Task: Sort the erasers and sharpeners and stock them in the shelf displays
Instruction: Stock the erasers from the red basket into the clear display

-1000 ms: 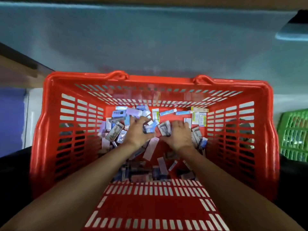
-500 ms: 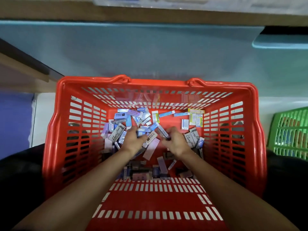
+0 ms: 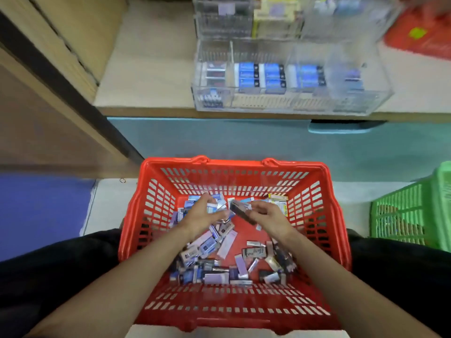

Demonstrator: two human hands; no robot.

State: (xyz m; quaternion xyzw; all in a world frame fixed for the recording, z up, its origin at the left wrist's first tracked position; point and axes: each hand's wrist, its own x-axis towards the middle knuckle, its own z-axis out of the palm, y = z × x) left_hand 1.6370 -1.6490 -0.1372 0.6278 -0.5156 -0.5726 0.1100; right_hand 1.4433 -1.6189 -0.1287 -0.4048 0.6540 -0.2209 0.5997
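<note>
Red basket (image 3: 324, 215), stocking judged early: erasers and sharpeners (image 3: 219, 262) mostly loose inside it, unsorted; over them left hand (image 3: 201, 217) grips a pale packet (image 3: 211, 206), right hand (image 3: 268, 215) pinches a dark packet (image 3: 240, 211); shelf display (image 3: 288, 76) beyond basket, part-filled.

One head-worn camera looks steeply down into the red basket (image 3: 234, 164) close below; the shelf (image 3: 146, 81) and its clear display case (image 3: 288, 101) lie farther ahead.

Bright, even light; motion blur throughout, wide-angle bending at edges.
</note>
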